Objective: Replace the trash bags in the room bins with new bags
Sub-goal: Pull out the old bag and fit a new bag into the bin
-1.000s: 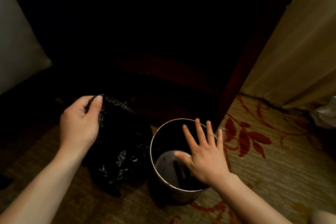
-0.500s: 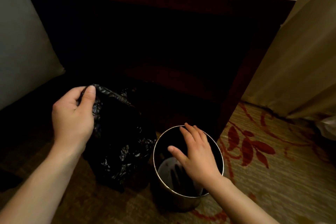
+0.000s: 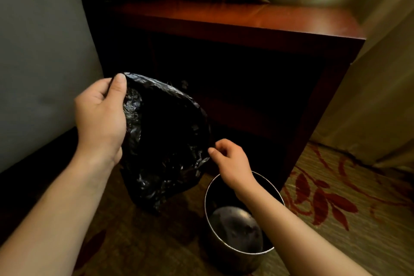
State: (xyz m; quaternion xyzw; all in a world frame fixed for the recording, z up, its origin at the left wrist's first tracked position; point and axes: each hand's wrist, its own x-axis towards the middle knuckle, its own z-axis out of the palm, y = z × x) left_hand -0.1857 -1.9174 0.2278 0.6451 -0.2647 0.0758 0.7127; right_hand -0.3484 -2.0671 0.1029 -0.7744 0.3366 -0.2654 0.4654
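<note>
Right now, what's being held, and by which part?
The black trash bag, by its open rim: the left hand grips the upper edge, the right hand pinches the lower right edge.

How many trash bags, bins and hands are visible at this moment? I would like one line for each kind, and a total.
black trash bag: 1
metal bin: 1
hands: 2 (left hand, right hand), both holding the bag
Total: 4

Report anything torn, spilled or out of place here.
Nothing stands out. The left hand and right hand hold the black bag between them, no tear visible; the unlined metal bin stands upright on the carpet, nothing spilled around it.
</note>
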